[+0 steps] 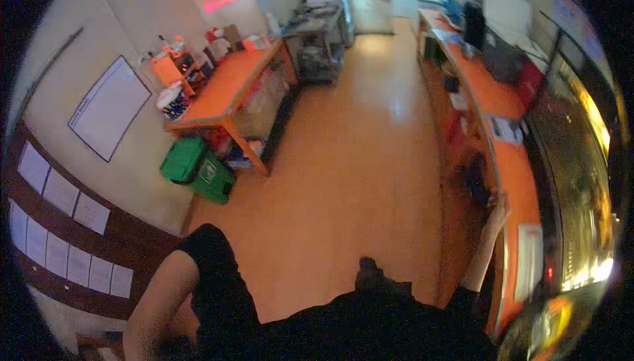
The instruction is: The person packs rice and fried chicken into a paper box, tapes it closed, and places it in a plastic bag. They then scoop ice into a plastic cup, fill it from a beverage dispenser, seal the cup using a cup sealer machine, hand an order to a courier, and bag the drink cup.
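On the right, my right hand [500,206] is at the front edge of a long orange counter [512,179]. Its fingers look curled over that edge, though they are small and blurred. A white sheet [528,262] lies on the counter nearer to me, and a paper with dark print [506,130] lies farther along. My left arm [162,288] is bent at the lower left, below a dark sleeve. The left hand itself is outside the picture.
A green lidded bin [198,169] stands by an orange table [221,90] holding several items. Wooden flooring [343,183] runs between table and counter toward a grey cart [317,37]. A whiteboard [112,110] and several pinned sheets hang on the left wall.
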### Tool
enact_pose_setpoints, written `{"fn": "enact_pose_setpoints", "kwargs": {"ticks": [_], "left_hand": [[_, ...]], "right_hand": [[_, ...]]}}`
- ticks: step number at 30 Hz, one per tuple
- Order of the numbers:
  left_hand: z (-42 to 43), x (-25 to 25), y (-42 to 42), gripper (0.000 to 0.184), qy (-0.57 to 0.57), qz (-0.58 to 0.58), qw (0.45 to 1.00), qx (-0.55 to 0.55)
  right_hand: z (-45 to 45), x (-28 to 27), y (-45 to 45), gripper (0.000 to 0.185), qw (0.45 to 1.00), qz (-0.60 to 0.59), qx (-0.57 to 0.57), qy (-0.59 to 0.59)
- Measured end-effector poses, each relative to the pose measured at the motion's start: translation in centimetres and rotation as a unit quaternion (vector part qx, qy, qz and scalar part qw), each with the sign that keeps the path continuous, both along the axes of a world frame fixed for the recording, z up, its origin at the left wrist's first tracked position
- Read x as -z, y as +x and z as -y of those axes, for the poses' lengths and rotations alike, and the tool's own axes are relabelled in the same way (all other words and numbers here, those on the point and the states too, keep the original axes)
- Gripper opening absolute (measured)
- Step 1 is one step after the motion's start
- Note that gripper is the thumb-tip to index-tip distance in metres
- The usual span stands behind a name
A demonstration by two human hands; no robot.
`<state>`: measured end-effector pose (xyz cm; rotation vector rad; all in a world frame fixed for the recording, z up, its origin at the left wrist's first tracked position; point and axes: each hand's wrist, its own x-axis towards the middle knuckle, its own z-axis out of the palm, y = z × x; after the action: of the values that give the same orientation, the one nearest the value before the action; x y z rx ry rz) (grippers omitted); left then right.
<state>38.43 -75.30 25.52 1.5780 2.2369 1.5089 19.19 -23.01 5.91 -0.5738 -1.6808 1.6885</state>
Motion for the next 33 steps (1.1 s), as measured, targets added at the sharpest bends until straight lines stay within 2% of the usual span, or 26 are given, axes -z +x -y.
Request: {"fn": "enact_pose_setpoints", "kwargs": {"ticks": [2,4,5,6,8,9,11,12,13,14,15,17,20,24,25,26,28,30,32,33], "left_hand": [[1.0,-2.6,-7.0,0.012,0.025,-0.02,0.997,-0.076],[2.2,-4.7,-14.0,0.013,0.054,-0.043,0.987,-0.147],[3.2,-5.2,-16.9,0.014,0.073,-0.06,0.979,-0.179],[3.9,-5.8,-20.1,0.014,0.093,-0.075,0.971,-0.208],[5.5,-6.5,-27.8,0.016,0.139,-0.095,0.952,-0.257],[6.6,-6.4,-31.9,0.016,0.159,-0.101,0.942,-0.28],[9.9,-5.7,-42.1,0.018,0.168,-0.093,0.929,-0.317],[11.9,-4.2,-47.9,0.018,0.133,-0.076,0.928,-0.339],[16.7,-2.6,-55.0,0.022,-0.044,-0.091,0.953,-0.284],[19.0,-0.1,-61.5,0.021,-0.067,-0.066,0.944,-0.317],[20.6,2.0,-67.9,0.02,-0.086,-0.043,0.932,-0.351],[23.7,5.5,-78.8,0.023,-0.078,0.098,0.9,-0.418],[28.2,10.3,-95.3,0.027,-0.029,0.116,0.905,-0.407],[32.3,13.1,-116.2,0.029,0.016,0.089,0.889,-0.45],[33.6,13.8,-121.4,0.029,0.072,0.163,0.873,-0.455],[34.6,15.3,-125.0,0.03,0.129,0.237,0.848,-0.456],[37.3,18.6,-133.3,0.03,0.165,0.239,0.836,-0.467],[40.1,18.7,-142.0,0.03,0.185,0.24,0.828,-0.472],[41.4,19.3,-148.8,0.035,0.018,0.065,0.758,-0.649],[40.0,16.8,-149.4,0.037,0.054,0.053,0.768,-0.636]], "right_hand": [[2.0,5.1,-12.8,0.028,0.963,-0.081,-0.092,0.239],[7.9,8.5,-25.8,0.026,0.935,-0.026,-0.205,0.289],[14.0,6.3,-28.8,0.03,0.94,0.097,-0.326,0.042],[18.5,8.6,-34.5,0.033,0.919,0.157,-0.361,-0.021],[29.7,3.3,-39.5,0.037,0.877,0.073,-0.472,0.05],[34.2,6.3,-45.2,0.036,0.83,0.121,-0.543,0.025],[41.4,8.4,-53.0,0.035,0.782,0.103,-0.605,0.111],[43.4,11.2,-56.2,0.036,0.755,0.142,-0.594,0.239],[44.9,14.5,-59.6,0.037,0.713,0.178,-0.572,0.366],[45.3,20.6,-63.3,0.037,0.726,0.11,-0.548,0.402],[44.4,23.3,-65.5,0.036,0.723,0.155,-0.552,0.385],[40.4,28.2,-68.8,0.034,0.731,0.289,-0.532,0.316],[32.7,32.1,-72.1,0.032,0.768,0.427,-0.438,0.191],[23.0,37.3,-75.3,0.028,0.815,0.524,-0.246,0.006],[21.4,38.0,-75.9,0.027,0.819,0.538,-0.196,-0.039],[20.2,38.6,-76.5,0.027,0.825,0.54,-0.15,-0.077],[18.3,39.3,-78.9,0.025,0.833,0.53,-0.066,-0.145],[18.1,39.9,-82.6,0.023,0.841,0.502,-0.006,-0.201],[18.9,41.9,-88.2,0.022,0.869,0.428,0.009,-0.248],[19.3,44.7,-92.3,0.021,0.894,0.342,-0.023,-0.289]]}}
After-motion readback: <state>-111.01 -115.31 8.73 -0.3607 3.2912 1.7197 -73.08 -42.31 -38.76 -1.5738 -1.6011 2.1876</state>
